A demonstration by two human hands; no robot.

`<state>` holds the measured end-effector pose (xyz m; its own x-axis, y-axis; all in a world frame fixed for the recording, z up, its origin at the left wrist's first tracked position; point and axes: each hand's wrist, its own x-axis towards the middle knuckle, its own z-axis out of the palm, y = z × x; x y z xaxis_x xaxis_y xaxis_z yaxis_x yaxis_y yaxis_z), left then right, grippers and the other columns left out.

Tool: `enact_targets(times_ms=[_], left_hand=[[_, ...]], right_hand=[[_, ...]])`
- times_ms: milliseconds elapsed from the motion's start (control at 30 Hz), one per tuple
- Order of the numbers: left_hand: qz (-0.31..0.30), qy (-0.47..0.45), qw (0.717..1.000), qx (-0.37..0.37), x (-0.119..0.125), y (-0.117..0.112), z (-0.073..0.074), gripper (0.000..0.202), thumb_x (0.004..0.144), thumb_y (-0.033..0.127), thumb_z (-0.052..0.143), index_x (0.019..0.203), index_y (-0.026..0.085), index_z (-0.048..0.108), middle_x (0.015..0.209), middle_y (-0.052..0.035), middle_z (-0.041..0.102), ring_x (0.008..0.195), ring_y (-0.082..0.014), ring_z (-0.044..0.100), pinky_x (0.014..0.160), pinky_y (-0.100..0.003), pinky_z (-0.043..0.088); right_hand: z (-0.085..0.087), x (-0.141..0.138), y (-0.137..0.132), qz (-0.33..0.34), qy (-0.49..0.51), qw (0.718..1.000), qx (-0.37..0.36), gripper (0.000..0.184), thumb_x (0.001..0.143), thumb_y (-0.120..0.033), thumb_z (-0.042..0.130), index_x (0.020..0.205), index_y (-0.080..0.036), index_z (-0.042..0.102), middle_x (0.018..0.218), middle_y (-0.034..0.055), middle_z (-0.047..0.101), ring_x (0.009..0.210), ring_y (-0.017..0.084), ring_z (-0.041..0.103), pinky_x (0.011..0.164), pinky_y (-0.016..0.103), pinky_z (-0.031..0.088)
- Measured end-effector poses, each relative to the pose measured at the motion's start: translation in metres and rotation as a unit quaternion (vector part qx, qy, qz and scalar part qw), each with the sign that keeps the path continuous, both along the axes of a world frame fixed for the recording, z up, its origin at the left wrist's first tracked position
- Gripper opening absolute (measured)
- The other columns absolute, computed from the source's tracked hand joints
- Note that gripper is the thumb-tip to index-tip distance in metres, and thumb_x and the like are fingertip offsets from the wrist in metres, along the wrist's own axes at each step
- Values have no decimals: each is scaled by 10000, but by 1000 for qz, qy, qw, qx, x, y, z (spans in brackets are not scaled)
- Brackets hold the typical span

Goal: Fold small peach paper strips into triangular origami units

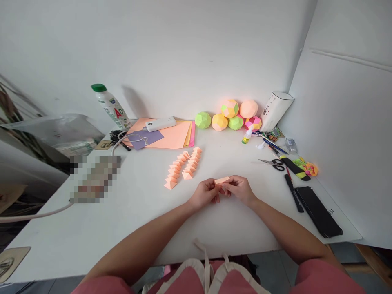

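Between both hands, above the front middle of the white table, is a small folded piece of peach paper (222, 180). My left hand (206, 192) pinches its left end between thumb and fingers. At the other end, my right hand (240, 189) grips it the same way, thumb in front. The fingertips partly cover the paper's lower side. Just left of my hands lie two rows of folded peach paper pieces, a longer left row (174, 170) and a right row (192, 164), the pieces overlapping and pointed.
Faceted paper balls (219, 122) stand along the wall. Peach sheets (171, 136) lie at back left beside a white bottle (112, 107). Rightward are a glue bottle (246, 136), scissors (277, 164), a yellow-black cutter (294, 167) and a black phone (318, 211). A cable (61, 209) runs left.
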<state>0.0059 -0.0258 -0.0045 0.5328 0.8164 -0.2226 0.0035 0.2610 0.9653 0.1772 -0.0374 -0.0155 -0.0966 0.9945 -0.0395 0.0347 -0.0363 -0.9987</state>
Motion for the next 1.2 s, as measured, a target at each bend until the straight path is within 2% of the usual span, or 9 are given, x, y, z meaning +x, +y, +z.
enact_targets(times_ms=[300,600,800,967,1200], left_hand=[[-5,1,1000,5,-1,0,-3,346,756,481,581,792,143,518,782,-50,672,473,-84,558,453,-216,420],[-10,-56,998,-22,-4,6,-3,352,735,457,623,842,130,548,764,-58,677,461,-94,566,436,-218,419],[-13,-78,996,-37,-4,8,0,336,726,438,639,818,128,550,754,-59,671,464,-94,567,424,-211,410],[-19,-63,997,-33,-4,7,0,323,736,432,631,813,130,547,750,-62,664,466,-97,569,419,-207,412],[-31,0,999,-17,-3,4,-2,312,769,441,590,736,140,517,570,-20,604,420,-100,539,402,-207,405]], right_hand=[[4,-2,-1,-14,-14,1000,-9,221,698,-346,688,672,-146,597,507,-15,587,436,106,540,426,238,442],[6,2,1,31,33,999,-18,282,782,-387,599,912,-206,426,648,-33,586,537,123,571,467,239,448],[10,2,0,103,-9,994,-27,258,809,-397,555,803,-139,565,669,9,567,581,107,521,517,238,418],[9,1,-1,85,-11,996,-36,263,802,-394,563,804,-133,602,653,7,563,547,94,490,501,234,401],[4,5,-1,80,-31,996,-33,287,787,-408,576,847,-130,620,596,2,550,541,109,517,521,252,441]])
